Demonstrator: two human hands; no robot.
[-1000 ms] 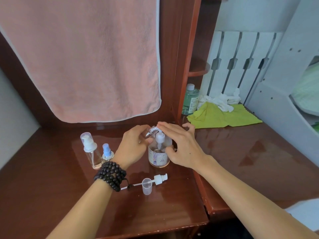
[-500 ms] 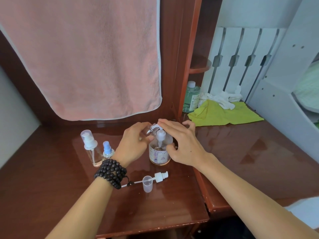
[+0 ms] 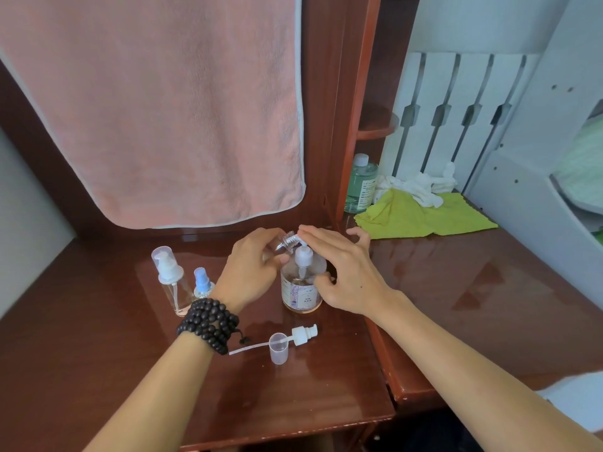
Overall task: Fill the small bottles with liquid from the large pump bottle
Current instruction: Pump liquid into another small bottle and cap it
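Observation:
The large pump bottle (image 3: 301, 293), clear with a pale label and amber liquid low inside, stands mid-desk. My right hand (image 3: 346, 272) lies over its white pump head, fingers on top and thumb against the bottle's side. My left hand (image 3: 249, 274) holds a small clear bottle (image 3: 287, 244) tilted, its threaded open neck right at the pump's spout. A taller clear pump bottle (image 3: 171, 282) and a tiny blue-topped spray bottle (image 3: 202, 285) stand at the left. A detached white pump with dip tube (image 3: 301, 332) and a clear cap (image 3: 279, 348) lie in front.
A pink towel (image 3: 156, 109) hangs behind the desk (image 3: 98, 370). A green bottle (image 3: 360, 184), a yellow-green cloth (image 3: 421, 216) and crumpled white cloth (image 3: 414, 185) sit at the back right by a white slatted panel. The desk's front edge is close.
The camera shifted slightly; both hands stay at the pump bottle, the small bottle still held to the spout. No clear change in grip.

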